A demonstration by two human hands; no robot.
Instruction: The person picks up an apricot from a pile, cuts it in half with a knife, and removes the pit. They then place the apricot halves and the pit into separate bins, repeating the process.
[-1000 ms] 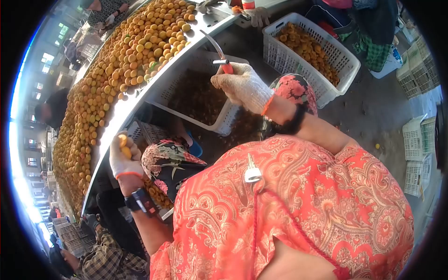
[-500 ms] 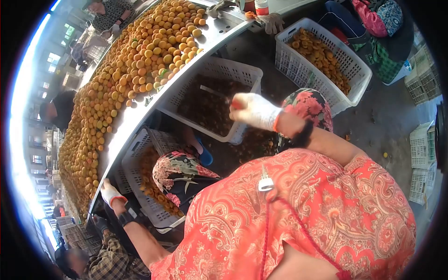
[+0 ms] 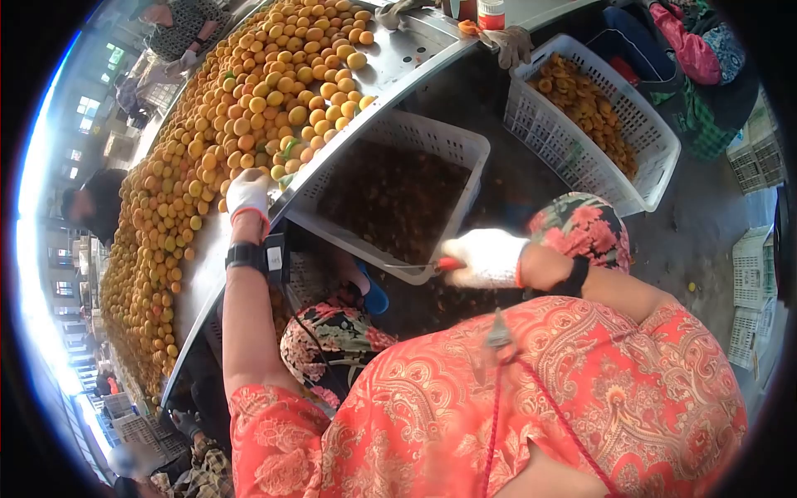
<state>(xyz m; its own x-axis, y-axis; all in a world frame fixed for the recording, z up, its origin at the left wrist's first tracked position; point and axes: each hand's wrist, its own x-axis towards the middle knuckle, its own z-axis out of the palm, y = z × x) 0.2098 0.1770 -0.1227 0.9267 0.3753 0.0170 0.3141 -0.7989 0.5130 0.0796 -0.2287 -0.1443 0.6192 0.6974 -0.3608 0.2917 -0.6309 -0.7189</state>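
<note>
My left hand (image 3: 247, 199), in a white glove, is at the near edge of a large pile of apricots (image 3: 249, 108) on a metal table (image 3: 207, 261). Its fingers curl closed around an apricot, mostly hidden by the glove. My right hand (image 3: 486, 259), also gloved, is closed on the red handle of a small knife (image 3: 449, 264). The thin blade points left, over the near rim of a white crate (image 3: 477, 178) that holds dark, wet-looking pieces.
Another white crate (image 3: 664, 174) holds halved apricots (image 3: 589, 108) at the upper right. Grey gloves (image 3: 510, 46) and a red-and-white container (image 3: 491, 14) lie on the table's far end. Co-workers (image 3: 178, 33) stand across the table. Stacked crates (image 3: 751, 257) line the right side.
My left hand has moved up from the table's lower edge to the apricots. My right hand has come down and right; the knife blade now shows clearly.
</note>
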